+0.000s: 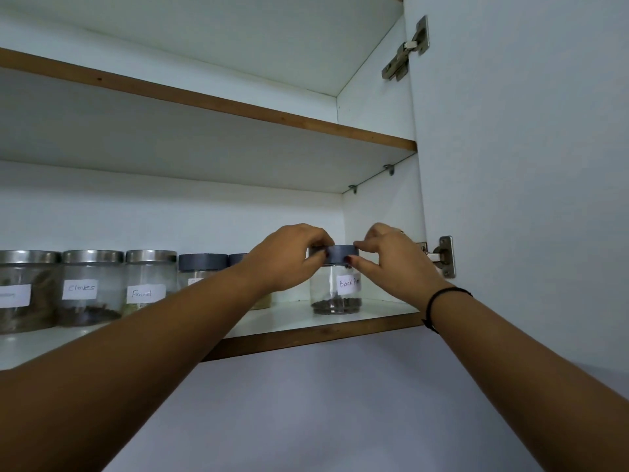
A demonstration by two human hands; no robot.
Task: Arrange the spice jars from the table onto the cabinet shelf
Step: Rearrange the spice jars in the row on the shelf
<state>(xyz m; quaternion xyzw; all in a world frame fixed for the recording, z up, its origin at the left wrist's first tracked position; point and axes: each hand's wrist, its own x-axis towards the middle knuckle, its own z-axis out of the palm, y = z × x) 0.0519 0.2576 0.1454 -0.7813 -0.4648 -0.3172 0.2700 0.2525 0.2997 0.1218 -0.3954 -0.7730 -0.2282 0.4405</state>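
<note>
A clear black pepper jar point(335, 294) with a grey lid stands at the right end of the lower cabinet shelf point(306, 323). My left hand point(289, 257) pinches the lid from the left and my right hand point(384, 257) pinches it from the right. To its left a row of jars lines the shelf: a grey-lidded jar point(200, 267) partly hidden by my left arm, then steel-lidded jars labelled fennel point(149, 282) and cloves point(90, 287), and one more jar point(23, 291) at the frame's left edge.
The upper shelf point(211, 100) holds nothing visible. The open cabinet door point(524, 165) stands at the right on metal hinges point(442, 255). The cabinet's right wall point(381, 219) is close to the pepper jar. A white wall lies below the cabinet.
</note>
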